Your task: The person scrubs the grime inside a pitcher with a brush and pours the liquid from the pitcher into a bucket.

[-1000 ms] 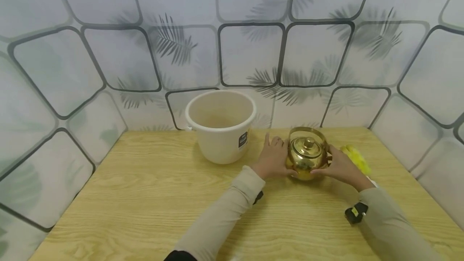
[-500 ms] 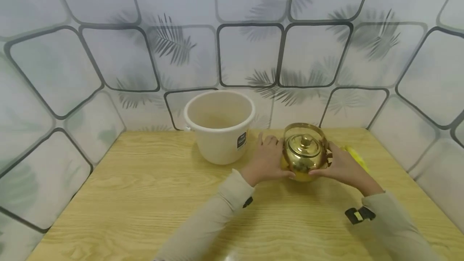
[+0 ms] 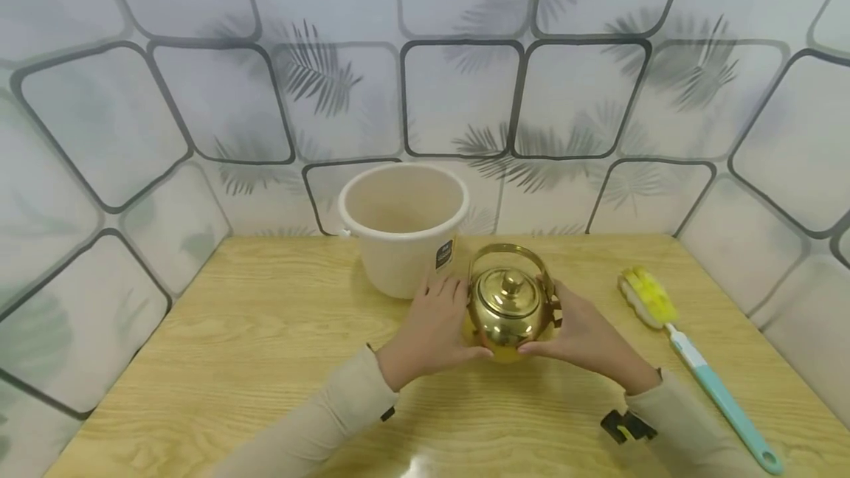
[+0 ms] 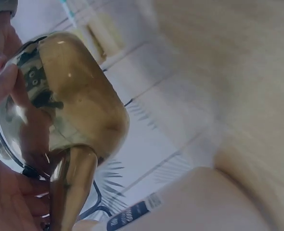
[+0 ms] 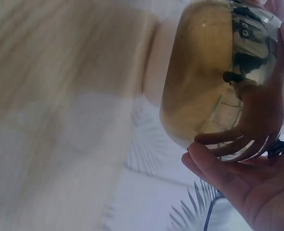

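Note:
In the head view a shiny gold kettle, with a knobbed lid and an arched top handle, is between my two hands, right of the table's middle. My left hand grips its left side, thumb at the front. On the opposite side my right hand holds the round body, thumb also at the front. The left wrist view shows the kettle's spout beside the left fingers. Wall shows between the kettle's base and the tabletop in both wrist views, so it is raised. Its far side is hidden.
A cream bucket with a dark label stands upright just behind and left of the kettle. To the right lies a cleaning brush with a yellow sponge head and teal handle. Patterned walls enclose the wooden table.
Both hands have carried the kettle leftward and toward me from near the brush. The brush, partly covered by the right hand and arm before, now shows in full. The bucket stays put.

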Available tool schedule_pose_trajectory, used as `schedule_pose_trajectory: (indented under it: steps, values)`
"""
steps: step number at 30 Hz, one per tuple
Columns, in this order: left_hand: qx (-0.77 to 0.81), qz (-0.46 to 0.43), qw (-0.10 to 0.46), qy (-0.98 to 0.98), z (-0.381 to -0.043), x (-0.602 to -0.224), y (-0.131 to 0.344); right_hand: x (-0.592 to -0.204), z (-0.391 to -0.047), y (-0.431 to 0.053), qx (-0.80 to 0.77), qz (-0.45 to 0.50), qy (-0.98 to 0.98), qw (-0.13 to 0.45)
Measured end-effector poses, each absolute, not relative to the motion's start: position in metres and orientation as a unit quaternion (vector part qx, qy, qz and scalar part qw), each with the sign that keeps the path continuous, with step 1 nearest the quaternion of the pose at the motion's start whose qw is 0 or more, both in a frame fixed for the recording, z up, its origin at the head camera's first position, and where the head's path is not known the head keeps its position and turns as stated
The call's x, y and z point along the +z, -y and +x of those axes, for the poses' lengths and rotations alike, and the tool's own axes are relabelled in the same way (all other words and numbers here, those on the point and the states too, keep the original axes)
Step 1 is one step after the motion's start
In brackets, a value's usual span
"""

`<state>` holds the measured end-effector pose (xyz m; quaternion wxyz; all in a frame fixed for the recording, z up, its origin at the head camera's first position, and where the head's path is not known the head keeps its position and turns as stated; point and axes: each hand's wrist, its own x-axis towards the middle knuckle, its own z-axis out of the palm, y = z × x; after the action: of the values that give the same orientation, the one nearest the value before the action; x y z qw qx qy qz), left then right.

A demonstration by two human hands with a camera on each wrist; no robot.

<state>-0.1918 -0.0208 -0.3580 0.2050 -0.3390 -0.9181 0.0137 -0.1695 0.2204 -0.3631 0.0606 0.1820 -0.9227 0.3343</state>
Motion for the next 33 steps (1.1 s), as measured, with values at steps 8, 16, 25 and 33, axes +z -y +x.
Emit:
schedule_pose_trajectory:
  steps: [8,16,25,33]
  values:
    - [-0.003,-0.325,0.191,0.926,-0.177,-0.373,0.054,-0.378,-0.165,-0.186,0.355,0.198,0.913,0.041]
    - [-0.012,-0.321,0.192,0.927,-0.171,-0.383,0.072,-0.387,-0.167,-0.169,0.347,0.230,0.908,0.041]
    - [-0.009,-0.315,0.183,0.931,-0.166,-0.390,0.078,-0.394,-0.168,-0.162,0.337,0.234,0.911,0.034]
    - [-0.008,-0.313,0.187,0.931,-0.165,-0.393,0.079,-0.396,-0.166,-0.161,0.336,0.230,0.913,0.033]
